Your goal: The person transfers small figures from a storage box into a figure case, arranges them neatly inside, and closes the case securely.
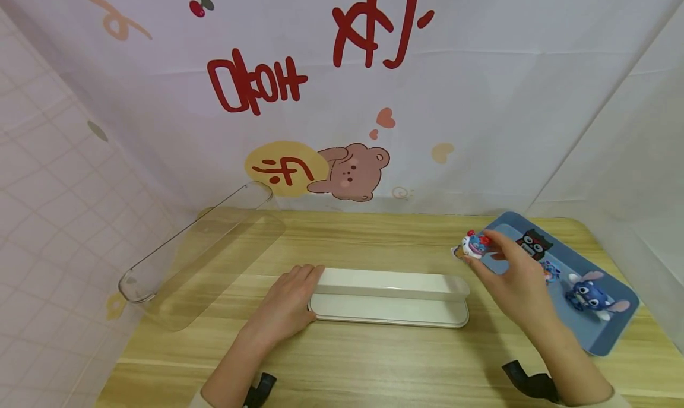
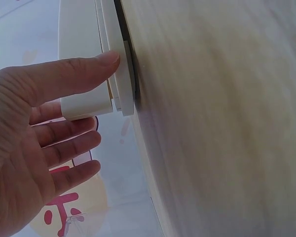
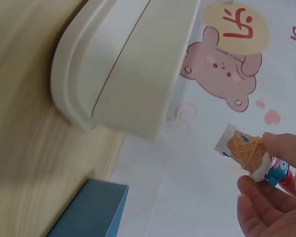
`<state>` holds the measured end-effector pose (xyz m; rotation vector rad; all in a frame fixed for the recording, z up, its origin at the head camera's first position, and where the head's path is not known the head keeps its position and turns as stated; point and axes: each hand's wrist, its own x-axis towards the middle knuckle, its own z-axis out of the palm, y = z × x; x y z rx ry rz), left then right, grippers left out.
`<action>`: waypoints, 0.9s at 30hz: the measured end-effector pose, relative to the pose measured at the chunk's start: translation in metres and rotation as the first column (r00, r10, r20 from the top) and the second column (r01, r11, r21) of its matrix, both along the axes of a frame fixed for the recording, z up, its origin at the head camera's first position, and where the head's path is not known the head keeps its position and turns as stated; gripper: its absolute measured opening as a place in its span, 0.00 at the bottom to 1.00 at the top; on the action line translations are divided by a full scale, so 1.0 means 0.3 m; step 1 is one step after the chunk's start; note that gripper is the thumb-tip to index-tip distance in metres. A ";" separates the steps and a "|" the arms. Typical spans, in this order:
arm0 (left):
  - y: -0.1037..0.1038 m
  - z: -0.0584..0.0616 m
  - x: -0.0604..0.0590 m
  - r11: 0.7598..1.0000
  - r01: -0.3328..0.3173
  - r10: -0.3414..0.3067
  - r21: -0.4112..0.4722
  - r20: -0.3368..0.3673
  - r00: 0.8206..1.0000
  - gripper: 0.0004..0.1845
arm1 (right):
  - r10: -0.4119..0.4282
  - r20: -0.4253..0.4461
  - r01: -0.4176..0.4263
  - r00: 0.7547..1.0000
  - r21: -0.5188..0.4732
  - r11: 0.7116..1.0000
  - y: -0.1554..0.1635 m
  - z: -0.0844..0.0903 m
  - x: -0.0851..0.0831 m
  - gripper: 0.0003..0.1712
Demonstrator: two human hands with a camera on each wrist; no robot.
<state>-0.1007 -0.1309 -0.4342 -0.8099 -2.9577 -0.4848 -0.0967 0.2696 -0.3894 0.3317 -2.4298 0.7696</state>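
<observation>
My right hand (image 1: 515, 280) pinches a small figurine (image 1: 473, 245), a blue character in a waffle ice cream cone, between thumb and fingers, raised near the left rim of a blue tray (image 1: 585, 334). In the right wrist view, the cone (image 3: 246, 150) points away from the fingertips. At the table's middle, my left hand (image 1: 288, 298) holds the left end of a white two-step display base (image 1: 390, 311). The left wrist view shows the thumb (image 2: 86, 71) pressed on its front edge, the index finger partly hidden behind it and the other fingers extended.
A blue big-eared figurine (image 1: 590, 295), a dark owl-like figure (image 1: 534, 243) and a small blue figure (image 1: 550, 271) are in the tray. To the left lies a clear plastic cover (image 1: 187, 237). A printed cloth (image 1: 481, 99) hangs behind the wooden table (image 1: 374, 360).
</observation>
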 end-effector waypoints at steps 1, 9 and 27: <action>0.000 0.000 0.001 1.000 0.000 0.000 0.001 0.001 1.000 0.47 | 0.005 -0.001 -0.005 1.000 -0.004 1.000 -0.007 0.000 0.001 0.36; -0.001 0.000 0.003 1.000 -0.002 0.002 0.002 0.000 1.000 0.46 | 0.059 -0.042 -0.061 0.997 -0.027 0.998 -0.056 -0.008 0.004 0.37; -0.001 0.007 0.006 1.000 0.005 -0.005 0.006 0.014 1.000 0.46 | 0.190 -0.111 -0.195 0.976 -0.041 0.980 -0.184 -0.019 0.009 0.37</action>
